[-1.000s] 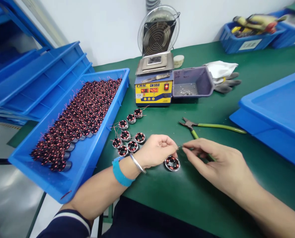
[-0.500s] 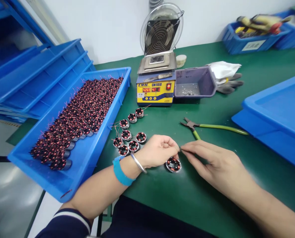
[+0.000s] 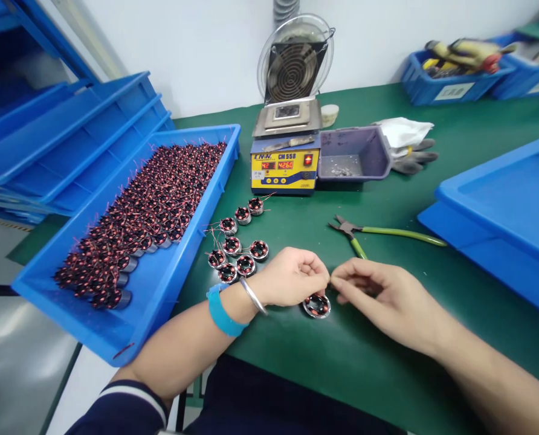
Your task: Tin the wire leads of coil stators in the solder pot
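A ring-shaped motor stator [image 3: 317, 307] with copper windings lies on the green mat, just below my fingertips. My left hand [image 3: 296, 277] is closed in a pinch above it. Opposite, thumb and forefinger of my right hand [image 3: 382, 296] pinch together, its tips almost meeting those of the left. Whatever lies between the fingertips is too small to make out; the stator's wires cannot be seen there. Beyond my hands rest cutting pliers [image 3: 400, 234] with green handles, jaws apart. Several more stators [image 3: 245, 264] stand left of my left hand, some with loose copper wires.
At left a blue tray [image 3: 161, 296] holds many stators. A yellow-and-blue solder pot [image 3: 284, 172] stands at the back beside a purple bin [image 3: 380, 163] and grey gloves [image 3: 414, 158]. Blue trays [image 3: 500, 193] occupy the right; a tool bin [image 3: 453, 92] sits behind.
My right hand has turned slightly, its other fingers curling in more. Both hands remain pinched above the stator. The camera view has shifted a little.
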The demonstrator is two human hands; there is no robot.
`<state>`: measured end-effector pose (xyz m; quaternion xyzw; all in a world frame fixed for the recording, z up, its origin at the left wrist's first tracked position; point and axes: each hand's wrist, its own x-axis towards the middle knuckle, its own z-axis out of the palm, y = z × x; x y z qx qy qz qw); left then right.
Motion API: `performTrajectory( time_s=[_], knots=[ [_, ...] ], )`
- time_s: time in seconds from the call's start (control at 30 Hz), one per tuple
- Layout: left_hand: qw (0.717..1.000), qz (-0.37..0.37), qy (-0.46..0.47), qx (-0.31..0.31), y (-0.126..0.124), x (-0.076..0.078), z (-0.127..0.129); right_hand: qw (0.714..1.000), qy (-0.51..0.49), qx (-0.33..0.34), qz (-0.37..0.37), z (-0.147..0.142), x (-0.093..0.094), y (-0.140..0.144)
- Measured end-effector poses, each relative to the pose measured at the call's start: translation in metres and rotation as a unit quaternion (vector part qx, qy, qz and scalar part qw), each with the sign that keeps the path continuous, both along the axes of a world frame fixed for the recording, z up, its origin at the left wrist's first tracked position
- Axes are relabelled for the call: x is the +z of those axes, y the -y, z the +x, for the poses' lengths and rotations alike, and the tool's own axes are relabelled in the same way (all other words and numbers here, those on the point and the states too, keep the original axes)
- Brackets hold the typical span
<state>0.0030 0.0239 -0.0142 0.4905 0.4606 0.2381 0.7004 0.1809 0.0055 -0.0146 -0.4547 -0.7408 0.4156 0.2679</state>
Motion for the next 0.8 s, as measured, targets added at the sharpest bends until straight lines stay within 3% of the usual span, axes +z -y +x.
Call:
performTrajectory(
  time_s=[0.07, 0.13, 0.2, 0.27, 0.33, 0.4, 0.5, 0.57, 0.63, 0.7, 0.8],
  knots=[
    [1.000, -0.004, -0.001, -0.003, -0.001, 0.001, 0.000, 0.985, 0.048, 0.006, 0.163, 0.003, 0.001, 0.000],
    [1.000, -0.007, -0.001, -0.004, -0.003, 0.002, -0.001, 0.951, 0.084, 0.022, 0.297, 0.007, 0.000, 0.000],
    [1.000, -0.009, -0.001, -0.001, -0.003, 0.003, -0.001, 0.919, 0.120, 0.038, 0.375, 0.009, -0.001, 0.001],
    [1.000, -0.009, 0.000, 0.001, -0.003, 0.002, -0.001, 0.902, 0.143, 0.041, 0.405, 0.010, -0.002, 0.001],
    [1.000, -0.005, 0.002, -0.002, -0.002, 0.002, -0.001, 0.913, 0.133, 0.041, 0.384, 0.009, -0.003, 0.001],
    [1.000, 0.003, 0.001, -0.005, -0.001, 0.001, -0.001, 0.947, 0.096, 0.029, 0.304, 0.006, -0.002, 0.002],
    [1.000, 0.019, -0.005, -0.013, 0.000, 0.001, -0.001, 0.998, 0.012, 0.001, 0.054, -0.001, -0.001, 0.002],
    [0.999, 0.024, -0.006, -0.022, 0.001, 0.001, -0.001, 0.992, -0.043, -0.004, -0.119, -0.004, -0.001, 0.001],
    [0.999, 0.024, -0.004, -0.029, 0.001, 0.001, -0.001, 0.979, -0.069, 0.003, -0.189, -0.003, -0.002, 0.000],
    [0.999, 0.022, -0.004, -0.032, 0.001, 0.000, -0.001, 0.992, -0.052, 0.006, -0.113, 0.002, -0.003, -0.001],
    [0.999, 0.015, -0.001, -0.032, 0.000, -0.001, -0.002, 0.991, 0.021, 0.027, 0.130, 0.010, -0.003, -0.002]
  ],
)
